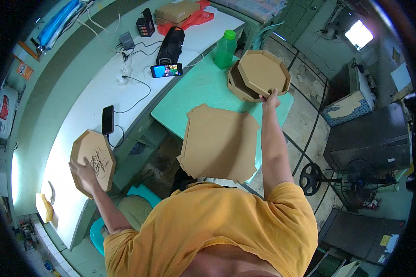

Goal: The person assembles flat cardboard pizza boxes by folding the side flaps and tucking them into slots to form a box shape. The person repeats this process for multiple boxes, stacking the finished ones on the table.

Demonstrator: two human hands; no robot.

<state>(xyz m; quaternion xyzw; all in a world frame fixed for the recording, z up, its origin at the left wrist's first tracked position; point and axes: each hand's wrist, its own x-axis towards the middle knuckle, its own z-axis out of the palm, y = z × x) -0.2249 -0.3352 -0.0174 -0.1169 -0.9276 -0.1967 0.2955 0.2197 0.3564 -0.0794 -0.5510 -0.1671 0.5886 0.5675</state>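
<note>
Right hand (271, 99) pinches near edge of upper octagonal cardboard tray (266, 71); lower octagonal cardboard tray (237, 82) beneath it, offset left of grip. Left hand (84, 174) lies across scrap-holding octagonal tray (87, 142), near brown scraps (98, 160) — cannot tell whether fingers close on anything. Notched cardboard blank (222, 143) between hands, nearer right one. Trays probably light, stiff, hardly slippery; walls could crease — best held by rim, lightly.

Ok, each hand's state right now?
Left hand: open, spread over an octagonal brown cardboard tray.
Right hand: closed, holding the upper octagonal brown cardboard tray by its edge.
</note>
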